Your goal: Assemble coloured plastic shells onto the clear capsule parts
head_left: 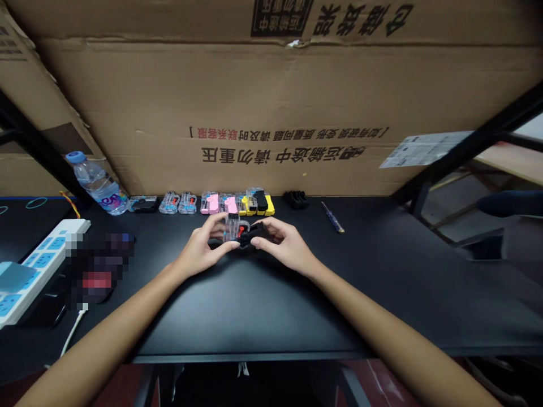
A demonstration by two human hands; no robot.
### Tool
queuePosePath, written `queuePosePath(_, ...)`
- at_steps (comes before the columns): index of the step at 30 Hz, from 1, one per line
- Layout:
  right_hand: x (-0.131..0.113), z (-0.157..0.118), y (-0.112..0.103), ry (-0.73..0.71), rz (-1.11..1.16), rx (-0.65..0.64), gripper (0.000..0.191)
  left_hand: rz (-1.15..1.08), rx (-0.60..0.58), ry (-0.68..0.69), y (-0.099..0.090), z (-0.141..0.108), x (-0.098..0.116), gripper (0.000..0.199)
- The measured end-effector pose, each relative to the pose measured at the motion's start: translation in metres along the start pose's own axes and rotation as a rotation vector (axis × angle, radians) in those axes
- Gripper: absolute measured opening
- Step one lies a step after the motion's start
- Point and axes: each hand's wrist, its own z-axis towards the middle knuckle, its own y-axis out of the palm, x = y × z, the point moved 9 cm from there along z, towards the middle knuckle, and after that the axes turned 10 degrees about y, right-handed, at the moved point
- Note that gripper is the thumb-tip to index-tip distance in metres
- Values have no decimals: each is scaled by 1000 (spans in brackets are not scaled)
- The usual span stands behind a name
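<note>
My left hand (pixel 202 246) is closed around a small clear plastic case (pixel 231 227) with red bits inside, thumb in front and fingers behind. Closed on a black plastic piece (pixel 257 230), my right hand (pixel 288 246) holds it against the clear case's right side. Whether the two parts are joined or only touching, I cannot tell. Both are held just above the black table (pixel 254 305). Behind my hands stands a row of similar clear cases, some with pink covers (pixel 213 204), others with yellow covers (pixel 270 205) or black ones.
Other black pieces (pixel 296 199) lie right of the row, near a screwdriver (pixel 333 217). At the left are a water bottle (pixel 97 183), a white power strip (pixel 44 265) and a blurred-out object (pixel 99 268) with a white cable. A cardboard sheet (pixel 271 96) stands behind.
</note>
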Motion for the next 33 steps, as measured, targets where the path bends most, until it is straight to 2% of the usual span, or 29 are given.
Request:
queuePosePath(2,6,3,1,68,85,-16,40,-72,0,-75,1,-1,-5,76)
queuePosePath(5,7,5,1,114,137,-14,43,-100,-2,-143,0,-1,-8,70)
queuePosePath(9,6,5,2,138,149,-16,42,-105,-12,-150,0,0,-5,60)
queuePosePath(13,11,6,3,124,199,-23,46,-155,8,-161,0,0,-8,59)
queuePosePath(16,7,3,1,13,168,-15,50,-233,84,-233,-4,-1,-17,61)
queuePosePath(19,-8,-4,4,-185,-81,-7,45,-319,138,-337,-7,-3,-28,65)
queuePosePath(22,-22,-12,6,-352,-333,55,43,-407,108,-438,-1,-6,-38,71)
queuePosePath(24,-27,-15,4,-402,-392,103,37,-465,62,-468,5,-8,-41,73)
queuePosePath(26,-27,-13,0,-372,-379,145,31,-461,20,-451,7,-8,-40,72)
queuePosePath(28,-21,-8,-4,-256,-316,163,28,-347,-9,-406,4,-7,-36,67)
queuePosePath(31,-8,-1,-1,-56,-169,95,31,-116,-53,-335,-2,-4,-25,51)
queuePosePath(33,-5,-1,6,16,-80,24,34,-52,-97,-320,0,-3,-21,43)
